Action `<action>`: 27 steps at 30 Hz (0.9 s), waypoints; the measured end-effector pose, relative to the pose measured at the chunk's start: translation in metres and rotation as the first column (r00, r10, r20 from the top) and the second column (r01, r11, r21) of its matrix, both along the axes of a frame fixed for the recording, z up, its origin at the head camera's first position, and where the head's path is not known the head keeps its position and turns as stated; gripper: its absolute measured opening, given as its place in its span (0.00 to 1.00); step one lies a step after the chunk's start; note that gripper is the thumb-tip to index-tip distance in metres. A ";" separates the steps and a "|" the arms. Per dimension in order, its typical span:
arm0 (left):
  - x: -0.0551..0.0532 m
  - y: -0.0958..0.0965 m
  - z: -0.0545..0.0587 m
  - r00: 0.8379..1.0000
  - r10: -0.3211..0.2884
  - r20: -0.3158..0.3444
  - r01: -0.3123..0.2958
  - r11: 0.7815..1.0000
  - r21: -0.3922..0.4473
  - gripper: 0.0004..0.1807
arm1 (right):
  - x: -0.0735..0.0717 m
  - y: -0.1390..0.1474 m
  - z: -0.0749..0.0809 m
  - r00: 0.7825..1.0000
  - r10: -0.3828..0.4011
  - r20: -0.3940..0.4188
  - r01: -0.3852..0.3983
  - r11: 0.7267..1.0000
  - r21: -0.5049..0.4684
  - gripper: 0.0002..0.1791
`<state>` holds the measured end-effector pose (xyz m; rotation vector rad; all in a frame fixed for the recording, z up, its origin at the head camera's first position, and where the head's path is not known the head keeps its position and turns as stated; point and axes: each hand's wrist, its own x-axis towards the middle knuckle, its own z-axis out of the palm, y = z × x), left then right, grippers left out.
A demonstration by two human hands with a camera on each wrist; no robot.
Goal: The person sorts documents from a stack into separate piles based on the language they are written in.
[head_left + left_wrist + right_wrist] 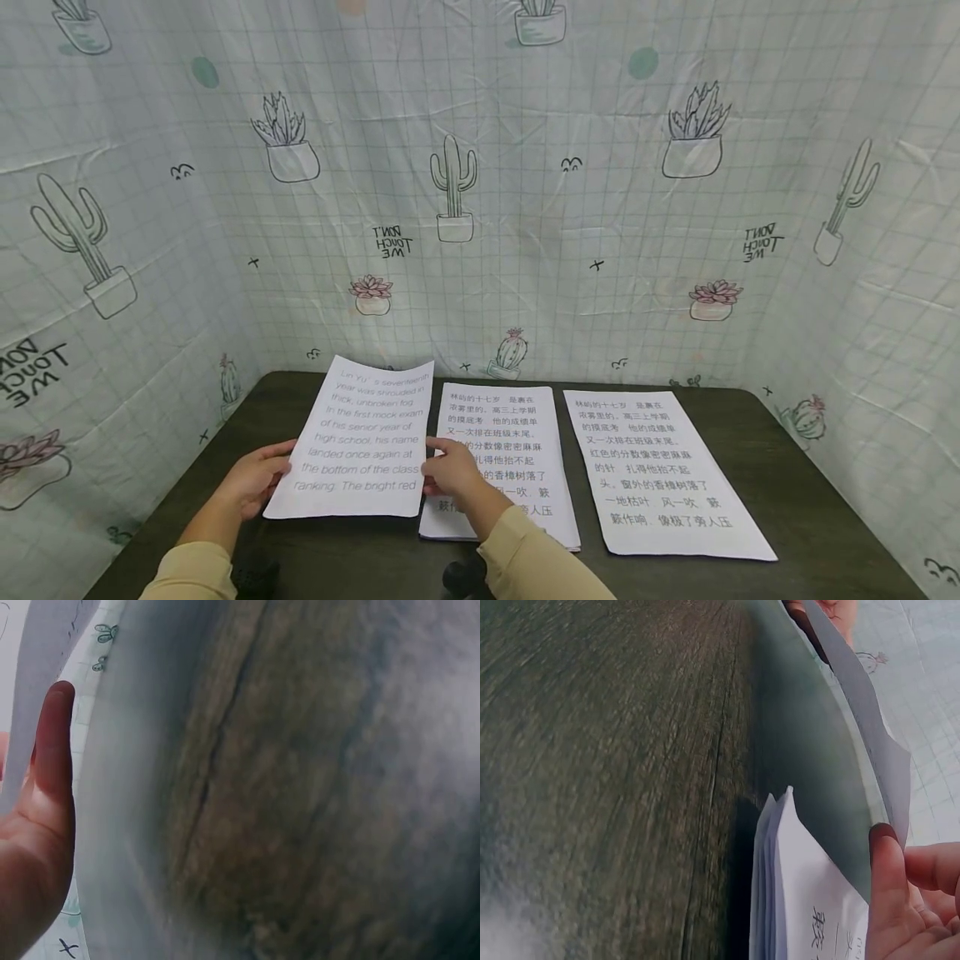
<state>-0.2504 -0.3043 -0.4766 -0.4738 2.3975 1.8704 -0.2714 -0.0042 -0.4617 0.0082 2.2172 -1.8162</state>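
The English sheet (352,442) is to the left of the stack of Chinese pages (506,417), held up off the surface (810,508). Its long axis runs from the person's side toward the far side, the far end leaning a little toward the stack. The first line of print is at the far end, so the text reads upright for the person; the far edge dips between its corners.

The right hand (459,477), on the stack's side of the sheet, pinches the right edge between thumb and fingers and hides part of the stack in the head view. The left hand (257,479), on the side farther from the stack, has its grip on the left edge.

The stack shows several layers in the right wrist view. To its right, apart from it, lies a Chinese page (660,479). Beyond the stack hangs a checked cloth (525,250) printed with potted cacti.
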 end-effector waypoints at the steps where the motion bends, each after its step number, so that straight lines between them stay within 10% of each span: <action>1: 0.000 -0.001 0.000 1.000 0.005 0.005 -0.005 1.000 -0.004 0.28 | 0.000 -0.001 0.000 1.000 -0.001 -0.001 0.001 1.000 0.010 0.31; 27: 0.005 -0.011 -0.006 0.998 0.041 0.048 -0.040 0.999 -0.020 0.28 | 0.005 -0.018 0.007 0.998 0.039 0.039 -0.042 0.997 0.063 0.29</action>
